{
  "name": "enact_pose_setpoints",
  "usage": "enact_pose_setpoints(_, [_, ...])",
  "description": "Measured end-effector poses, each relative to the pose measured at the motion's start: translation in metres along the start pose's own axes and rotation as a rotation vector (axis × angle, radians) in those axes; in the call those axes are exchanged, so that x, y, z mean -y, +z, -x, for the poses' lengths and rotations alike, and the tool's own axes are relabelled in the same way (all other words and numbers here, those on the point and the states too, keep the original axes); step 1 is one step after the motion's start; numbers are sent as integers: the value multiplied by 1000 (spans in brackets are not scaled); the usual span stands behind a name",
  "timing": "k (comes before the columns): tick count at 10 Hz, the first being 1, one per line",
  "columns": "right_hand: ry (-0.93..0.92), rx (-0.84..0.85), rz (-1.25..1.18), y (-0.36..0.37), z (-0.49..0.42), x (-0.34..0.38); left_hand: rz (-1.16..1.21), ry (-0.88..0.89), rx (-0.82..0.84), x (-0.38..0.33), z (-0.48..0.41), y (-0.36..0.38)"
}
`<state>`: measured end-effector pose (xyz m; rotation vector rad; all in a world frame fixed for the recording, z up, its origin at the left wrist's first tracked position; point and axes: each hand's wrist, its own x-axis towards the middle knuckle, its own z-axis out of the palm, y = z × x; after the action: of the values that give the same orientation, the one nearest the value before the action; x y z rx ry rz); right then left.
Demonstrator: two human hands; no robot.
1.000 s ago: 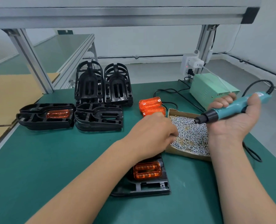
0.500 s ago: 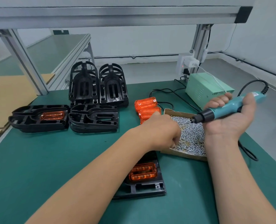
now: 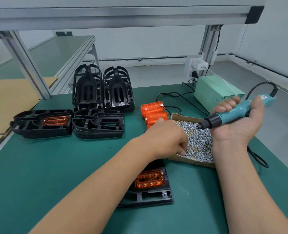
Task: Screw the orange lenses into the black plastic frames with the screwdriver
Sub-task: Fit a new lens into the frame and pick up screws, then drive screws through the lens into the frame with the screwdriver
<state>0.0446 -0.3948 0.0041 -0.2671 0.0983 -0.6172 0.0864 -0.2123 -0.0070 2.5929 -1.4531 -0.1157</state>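
Fishing in the screw box (image 3: 190, 162), left hand (image 3: 165, 141) curled into the pile; cannot tell whether pinching one. Gripping the screwdriver (image 3: 232, 114) over the box, right hand (image 3: 237, 127). Next, likely: loading the tip, driving into the orange lens (image 3: 149, 180) in the black frame (image 3: 153, 196) beside the box.

The green desk (image 3: 55, 174) carries a cardboard box of screws (image 3: 190, 162). Loose orange lenses (image 3: 154, 109) lie just left of the box, with stacked black frames (image 3: 97, 122) well to its left. One lens-fitted frame (image 3: 153, 196) lies nearer than the box, and a pale green power unit (image 3: 212, 92) sits behind it.
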Motion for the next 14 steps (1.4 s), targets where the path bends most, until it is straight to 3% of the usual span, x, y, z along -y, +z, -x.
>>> enact_pose_setpoints(2, [18, 18, 20, -2, -1, -3, -58, 29, 25, 0, -1, 1])
enact_pose_setpoints(4, [20, 19, 13, -1, -1, -4, 59, 22, -13, 3, 4, 0])
enact_pose_setpoints(7, [38, 28, 27, 0, 2, -9, 224, -28, -255, 6, 40, -7])
enact_pose_setpoints(9, [110, 66, 128, 7, 18, -30, 680, -221, -365, 19, 87, -9])
enact_pose_setpoints(12, [238, 157, 243, 15, 45, -55, 1695, -418, -426, 23, 119, -13])
enact_pose_setpoints(14, [266, 203, 262, 15, 50, -58, 1831, -454, -366, 26, 124, -11])
